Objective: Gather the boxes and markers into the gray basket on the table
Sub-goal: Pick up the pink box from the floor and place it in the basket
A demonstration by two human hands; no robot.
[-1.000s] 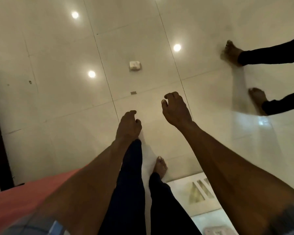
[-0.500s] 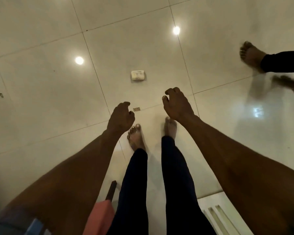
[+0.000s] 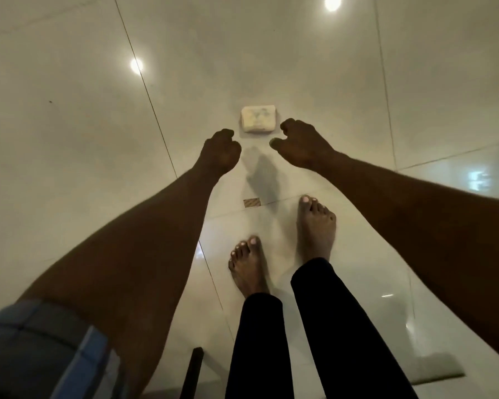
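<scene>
Nearest us stand two bare feet (image 3: 283, 249) on glossy pale floor tiles (image 3: 69, 168). Beyond them we hold out two arms: the left hand (image 3: 220, 152) is loosely curled and empty, and so is the right hand (image 3: 301, 145). Farthest, one small white box (image 3: 258, 118) lies flat, rounded, perhaps printed, its long axis running left-right.

Both hands (image 3: 221, 152) (image 3: 303, 145) now nearer white box (image 3: 259, 118); second person gone.

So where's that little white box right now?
The box lies on the tiled floor, top centre of the head view, just beyond and between the left hand and right hand; neither touches it.
</scene>
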